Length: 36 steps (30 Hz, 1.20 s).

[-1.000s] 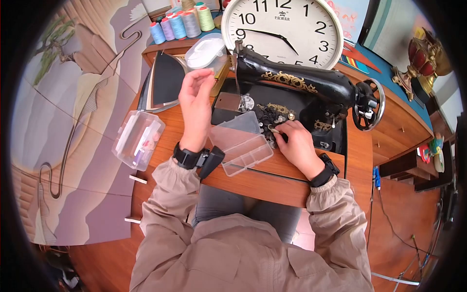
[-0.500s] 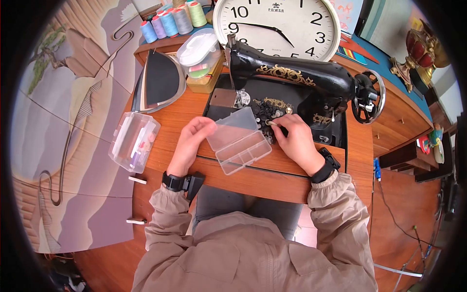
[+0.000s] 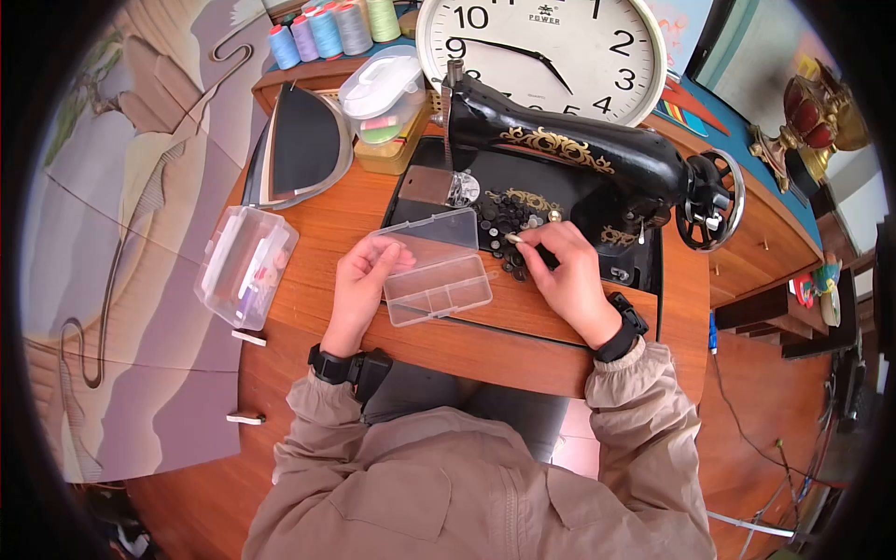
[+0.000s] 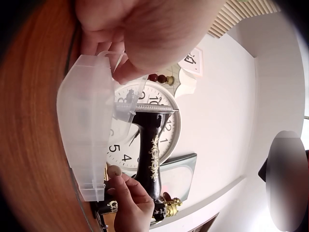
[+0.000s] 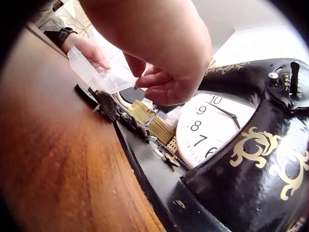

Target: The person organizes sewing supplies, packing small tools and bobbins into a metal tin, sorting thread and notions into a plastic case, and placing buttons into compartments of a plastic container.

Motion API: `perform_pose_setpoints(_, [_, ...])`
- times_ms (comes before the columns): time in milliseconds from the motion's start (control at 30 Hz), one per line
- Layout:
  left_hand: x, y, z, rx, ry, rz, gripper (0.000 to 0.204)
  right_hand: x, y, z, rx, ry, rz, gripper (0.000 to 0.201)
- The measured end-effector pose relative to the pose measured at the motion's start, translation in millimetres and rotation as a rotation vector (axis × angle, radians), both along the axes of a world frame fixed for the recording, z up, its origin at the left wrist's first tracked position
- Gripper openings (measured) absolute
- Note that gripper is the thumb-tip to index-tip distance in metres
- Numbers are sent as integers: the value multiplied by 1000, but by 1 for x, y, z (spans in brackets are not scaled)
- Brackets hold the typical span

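Where right fingers [image 4: 122, 190] nearly meet, pinched button [image 4: 114, 170]

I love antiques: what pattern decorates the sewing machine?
The black sewing machine bears gold scrollwork, clearest in the head view.

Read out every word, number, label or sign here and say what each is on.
"POWER": on the face of the clock.
"1" to "10", and "12": around the same clock; "11" isn't clear.
Unreadable, too small or blurred: the tiny line low on the clock; red marks on the pale panel; figures on the small plate of the sewing machine; a black character on the pink-edged card.
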State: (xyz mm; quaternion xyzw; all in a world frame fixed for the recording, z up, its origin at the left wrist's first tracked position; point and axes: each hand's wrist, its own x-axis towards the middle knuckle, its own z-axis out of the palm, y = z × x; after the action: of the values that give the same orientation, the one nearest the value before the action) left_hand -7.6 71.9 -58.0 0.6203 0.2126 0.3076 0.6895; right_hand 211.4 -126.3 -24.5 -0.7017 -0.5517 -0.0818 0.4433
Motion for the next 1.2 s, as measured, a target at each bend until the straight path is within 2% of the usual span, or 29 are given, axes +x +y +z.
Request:
perform_pose_setpoints(200, [0,-1,1,-24,-22,-20,14,-19,0,7,26,45,217,14])
perform_pose_setpoints(267, [0,-2,0,-21,-21,-11,14,-20,1,5,37,-50,328,16])
perform_pose_setpoints(333, [-2,-3,-1,58,38,21,15,-21,1,5,27,-54,340,18])
perform_pose_setpoints(633, [-2,-3,2,17,51,53,15,-22,1,5,-12,-71,409,19])
perform_pose_setpoints(733, [-2,-3,4,8,57,34,15,-23,1,9,-14,-56,345,20])
perform_pose_setpoints(1000, [-4,-1,3,24,77,18,14,-5,-3,13,111,56,-73,17])
perform_pose_setpoints(1200, [-3,-3,6,14,58,20,13,12,-4,5,59,124,-174,14])
